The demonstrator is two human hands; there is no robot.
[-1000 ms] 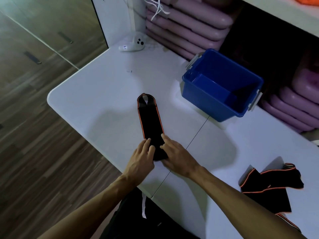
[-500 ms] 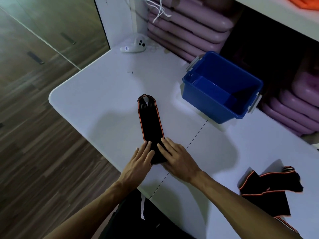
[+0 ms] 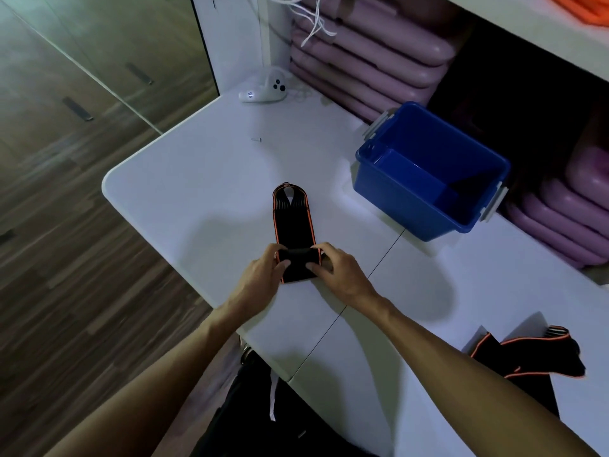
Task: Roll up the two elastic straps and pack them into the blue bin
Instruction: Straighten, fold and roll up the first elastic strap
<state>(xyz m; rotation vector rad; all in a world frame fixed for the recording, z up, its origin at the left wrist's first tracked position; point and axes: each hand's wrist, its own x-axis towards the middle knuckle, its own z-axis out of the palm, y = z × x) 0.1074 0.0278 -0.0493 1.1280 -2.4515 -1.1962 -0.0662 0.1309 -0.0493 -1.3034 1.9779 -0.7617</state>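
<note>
A black elastic strap with orange edging (image 3: 292, 222) lies flat on the white table (image 3: 204, 179), its looped end pointing away from me. Its near end is folded over into a short roll. My left hand (image 3: 260, 275) grips the roll's left side and my right hand (image 3: 339, 275) grips its right side, thumbs on top. A second black and orange strap (image 3: 527, 354) lies crumpled at the table's right, partly behind my right forearm. The open blue bin (image 3: 428, 192) stands beyond the strap to the right; nothing shows inside it.
A white game controller (image 3: 263, 90) rests at the table's far corner, with a tiny dark object (image 3: 255, 139) nearer. Stacked purple mats (image 3: 369, 57) fill shelves behind the bin. The table's left edge drops to wooden floor (image 3: 66, 258).
Both hands went from pressing flat on the strap's near end to gripping it. The end has been turned over into a first roll, so the flat length is shorter.
</note>
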